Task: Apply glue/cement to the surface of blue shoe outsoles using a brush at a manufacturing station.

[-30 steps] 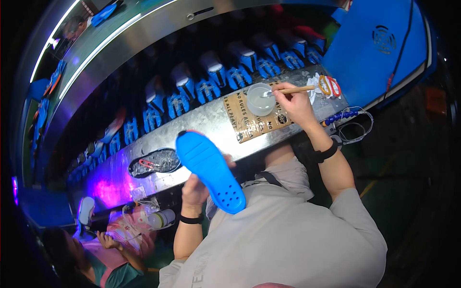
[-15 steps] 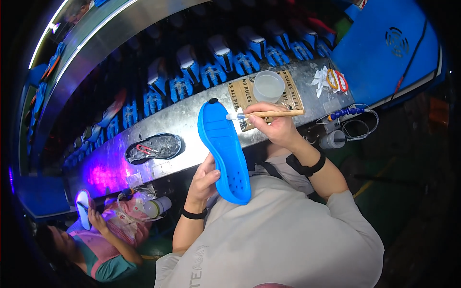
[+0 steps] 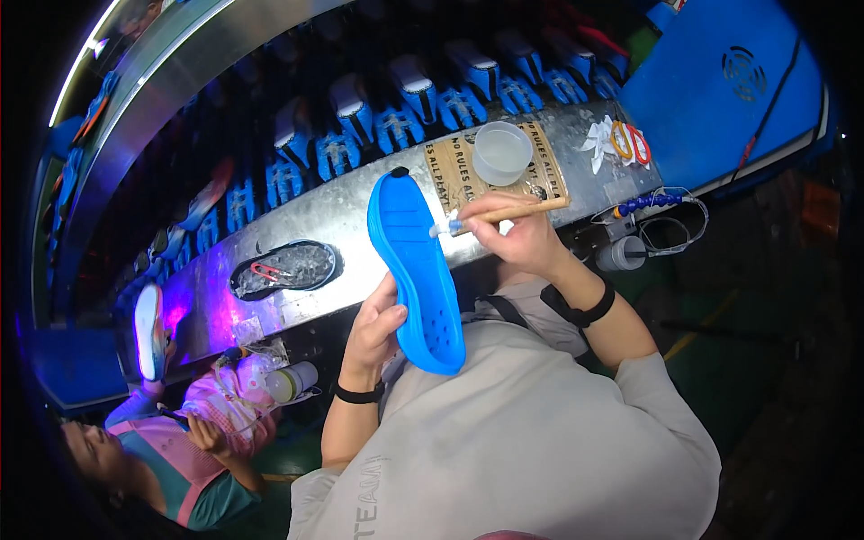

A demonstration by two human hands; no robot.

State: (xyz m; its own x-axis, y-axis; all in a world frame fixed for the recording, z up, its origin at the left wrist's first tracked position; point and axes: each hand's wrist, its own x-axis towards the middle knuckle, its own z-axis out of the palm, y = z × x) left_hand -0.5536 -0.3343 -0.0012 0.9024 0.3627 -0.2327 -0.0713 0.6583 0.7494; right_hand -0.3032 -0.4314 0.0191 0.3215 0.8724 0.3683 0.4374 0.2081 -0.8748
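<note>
My left hand [image 3: 372, 335] grips a bright blue shoe sole [image 3: 414, 270] by its side, thumb over the rim. The sole is tilted with its hollow inner face toward me. It has ridges in its upper part, small holes in the end nearest me and a black patch at its far tip. In my right hand [image 3: 515, 238] is a wooden-handled brush [image 3: 531, 209], pinched between thumb and fingers. Its pale, whitish bristles touch or nearly touch the sole's right inner edge. Just beyond that hand, a translucent plastic tub [image 3: 502, 155] with cloudy contents stands on printed cardboard [image 3: 459, 191].
A dark sole-shaped tray [image 3: 315, 270] holding a red item lies on the metal bench [image 3: 369, 193]. Orange and red loop handles [image 3: 639, 146] rest by white scraps. Beyond runs a row of blue clamps [image 3: 399, 129]. At lower left, a co-worker holds up a white sole [image 3: 148, 333].
The brush has moved slightly down along the sole's right edge. The blue sole has shifted a little up and left. The co-worker's sole is raised, apart from their dark tool.
</note>
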